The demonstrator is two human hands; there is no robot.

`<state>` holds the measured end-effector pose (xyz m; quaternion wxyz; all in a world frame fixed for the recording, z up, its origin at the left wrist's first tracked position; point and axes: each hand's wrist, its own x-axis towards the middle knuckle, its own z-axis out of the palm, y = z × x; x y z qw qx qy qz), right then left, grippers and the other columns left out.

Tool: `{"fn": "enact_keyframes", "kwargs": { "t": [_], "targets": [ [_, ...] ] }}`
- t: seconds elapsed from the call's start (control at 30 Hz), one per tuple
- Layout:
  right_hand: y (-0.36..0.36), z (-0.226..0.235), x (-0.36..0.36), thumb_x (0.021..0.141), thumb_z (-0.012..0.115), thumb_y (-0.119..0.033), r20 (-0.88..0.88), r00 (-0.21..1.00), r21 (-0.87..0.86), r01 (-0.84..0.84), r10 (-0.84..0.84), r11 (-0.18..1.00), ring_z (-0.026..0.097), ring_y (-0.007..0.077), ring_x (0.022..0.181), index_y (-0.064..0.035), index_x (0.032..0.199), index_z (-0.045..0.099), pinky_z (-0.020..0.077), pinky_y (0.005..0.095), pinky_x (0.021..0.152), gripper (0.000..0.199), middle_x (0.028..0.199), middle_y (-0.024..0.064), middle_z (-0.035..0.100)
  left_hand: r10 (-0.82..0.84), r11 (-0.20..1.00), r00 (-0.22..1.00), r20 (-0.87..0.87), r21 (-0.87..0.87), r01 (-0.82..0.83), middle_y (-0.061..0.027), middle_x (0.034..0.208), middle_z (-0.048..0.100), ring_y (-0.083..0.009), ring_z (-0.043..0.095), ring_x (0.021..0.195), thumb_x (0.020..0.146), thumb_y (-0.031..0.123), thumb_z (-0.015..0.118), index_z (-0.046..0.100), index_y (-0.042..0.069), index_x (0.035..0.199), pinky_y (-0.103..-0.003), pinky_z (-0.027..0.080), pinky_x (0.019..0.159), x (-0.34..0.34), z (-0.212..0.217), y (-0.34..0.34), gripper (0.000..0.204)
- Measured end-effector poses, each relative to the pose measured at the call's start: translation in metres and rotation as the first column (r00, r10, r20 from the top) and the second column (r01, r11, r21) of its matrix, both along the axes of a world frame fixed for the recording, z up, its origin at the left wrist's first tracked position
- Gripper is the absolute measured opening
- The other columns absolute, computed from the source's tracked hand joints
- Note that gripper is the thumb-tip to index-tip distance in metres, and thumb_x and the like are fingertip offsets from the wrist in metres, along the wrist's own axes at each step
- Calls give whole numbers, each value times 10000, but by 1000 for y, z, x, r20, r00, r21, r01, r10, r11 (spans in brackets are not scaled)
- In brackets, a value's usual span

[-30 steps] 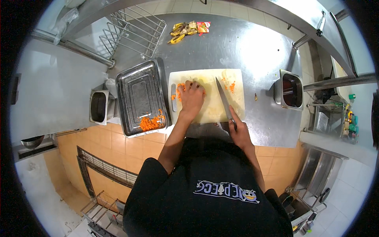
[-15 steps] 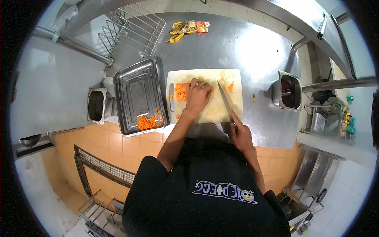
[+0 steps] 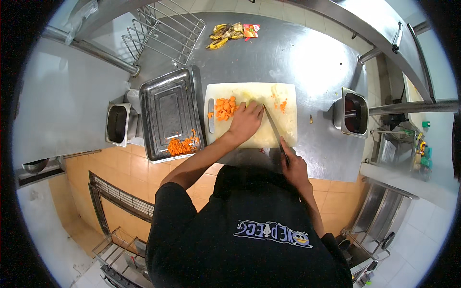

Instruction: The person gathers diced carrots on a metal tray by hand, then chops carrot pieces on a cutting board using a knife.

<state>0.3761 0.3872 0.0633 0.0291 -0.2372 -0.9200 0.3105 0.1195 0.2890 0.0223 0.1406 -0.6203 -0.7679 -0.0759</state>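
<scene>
1 knife (image 3: 273, 123) in right hand (image 3: 294, 169), orange pieces (image 3: 224, 109) beside left hand (image 3: 247, 122)

Can't tell what's under the left hand (image 3: 246, 124), fingers block it. Right hand (image 3: 294, 169) hides most of the knife (image 3: 274, 126) handle. Wire rack (image 3: 165, 34) is chopped off up top, and those reddish specks (image 3: 262, 151) by the board (image 3: 261, 137) are too tiny to ID.

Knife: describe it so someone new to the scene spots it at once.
On the steel table, find the white board in front of the person. Across its right half slants the knife, handle in the right hand, tip pointing away from the person. Its long, narrow grey blade sets it apart from the small orange pieces.
</scene>
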Motion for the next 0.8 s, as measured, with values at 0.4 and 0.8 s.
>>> {"fn": "enact_keyframes", "kwargs": {
  "t": [0.4,0.8],
  "targets": [
    [-8,24,-8,981,640,-82,222,975,101,-2,-20,995,707,424,673,-303,1665,376,556,548,644,765,745,205,702,-6,993,990,-144,-119,-11,-79,1318,639,-241,507,1257,911,213,631,724,2,1274,-411,419,988,11,3,-6,430],
    [-4,2,-36,998,580,-86,186,982,174,-71,38,982,697,422,650,-187,1651,410,545,558,613,683,691,215,665,18,982,994,-107,-183,-37,-79,1327,618,-250,497,1289,940,227,617,681,12,1349,-423,411,1017,12,-2,-7,467]
  ]
}}
